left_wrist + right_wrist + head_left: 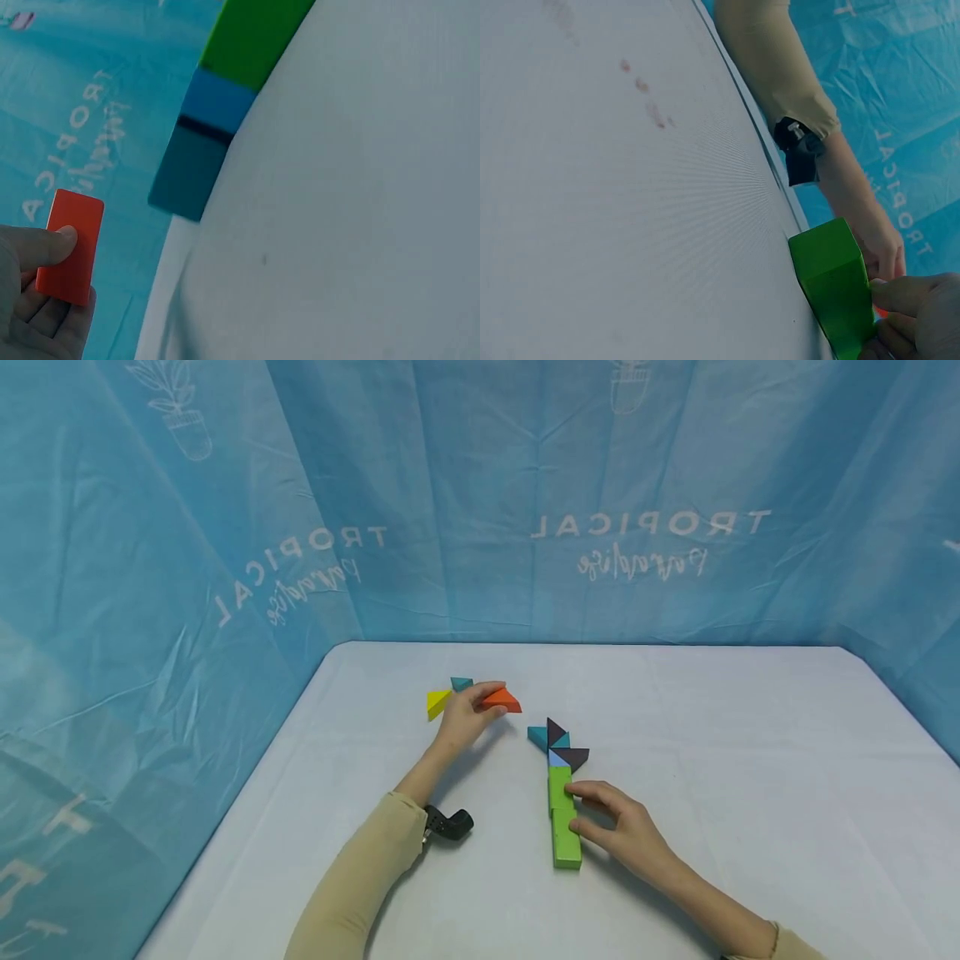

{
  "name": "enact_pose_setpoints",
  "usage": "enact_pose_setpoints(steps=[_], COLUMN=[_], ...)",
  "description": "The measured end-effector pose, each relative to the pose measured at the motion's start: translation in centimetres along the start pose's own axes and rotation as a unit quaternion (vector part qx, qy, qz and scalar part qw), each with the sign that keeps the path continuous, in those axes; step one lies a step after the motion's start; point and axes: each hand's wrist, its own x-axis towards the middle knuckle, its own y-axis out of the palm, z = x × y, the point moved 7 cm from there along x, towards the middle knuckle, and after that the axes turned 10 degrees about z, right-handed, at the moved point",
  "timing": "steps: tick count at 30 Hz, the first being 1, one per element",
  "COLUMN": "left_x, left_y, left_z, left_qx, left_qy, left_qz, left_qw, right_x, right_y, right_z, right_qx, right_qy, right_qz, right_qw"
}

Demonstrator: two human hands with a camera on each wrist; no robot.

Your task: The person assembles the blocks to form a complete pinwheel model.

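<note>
My left hand pinches an orange triangular block between thumb and fingers; its flat rectangular side shows in the left wrist view. Two green blocks lie end to end in a row. Against their right side rest the thumb and a fingertip of my right hand, one near each block. Beyond the far green block sit a light-blue triangle, a dark triangle, a second dark triangle and teal triangular pieces, set close together.
Behind and left of my left hand are a yellow triangular block and a teal one, partly overlapped by the hand. A white cloth covers the table. Blue printed curtains hang along its back and sides.
</note>
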Motion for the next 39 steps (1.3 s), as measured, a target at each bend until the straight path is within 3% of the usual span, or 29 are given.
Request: enact_pose_setpoints(steps=[8, 24, 39], left_x=[-0.7, -3.0, -3.5], left_y=[1.6, 3.7, 4.4], left_z=[-1.7, -0.1, 0.3], left_qx=[0.019, 0.070, 0.039], left_qy=[0.001, -0.019, -0.007], left_qz=[0.019, 0.059, 0.065], left_qw=[0.9996, 0.9956, 0.9971], right_x=[0.1, 0.1, 0.0], right_y=[-0.1, -0.2, 0.1], right_z=[0.1, 0.0, -0.1], right_qx=[0.009, 0.009, 0.013], right_qy=[0.008, 0.015, 0.013], right_qz=[0.002, 0.004, 0.008], right_qw=[0.9999, 0.9998, 0.9998])
